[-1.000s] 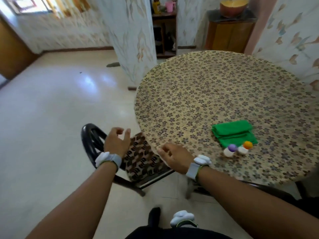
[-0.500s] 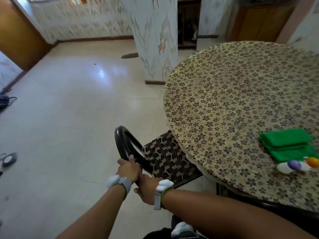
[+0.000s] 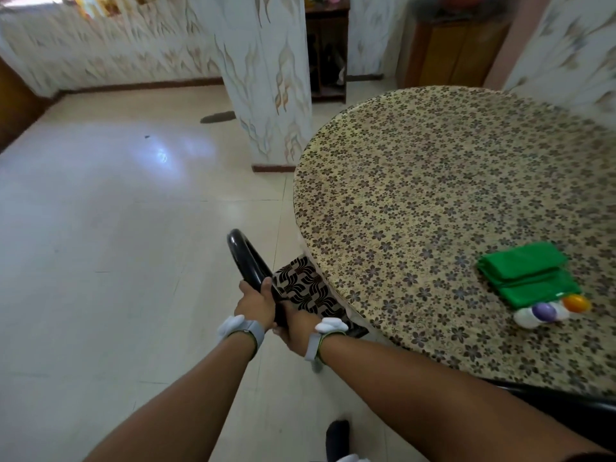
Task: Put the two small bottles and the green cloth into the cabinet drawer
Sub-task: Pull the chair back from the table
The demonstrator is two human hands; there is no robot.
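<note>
I see the green cloth (image 3: 526, 274) first, because it is the biggest thing I must move. It lies folded on the round worktop (image 3: 433, 195), near the edge close to me. It looks soft and light and will flop if I grab one corner. I think it is best to pinch the whole folded stack from the side, so the layers stay together.

The two small bottles touch the near edge of the cloth. The purple-capped bottle (image 3: 536, 314) lies on its side. The orange-capped bottle (image 3: 571, 305) is right beside it, and I cannot tell for sure how it sits. Both have white bodies, smooth and round. I think they are light and hard, a bit slippery, and they may roll. I would close my fingers around the body, not the cap.

My hands are busy with something else. My left hand (image 3: 255, 303) is wrapped around the black back of the chair (image 3: 246, 261). My right hand (image 3: 295, 325) grips the same chair just below it. The chair seat sits partly under the worktop.

I cannot pick out the cabinet drawer from here.
</note>
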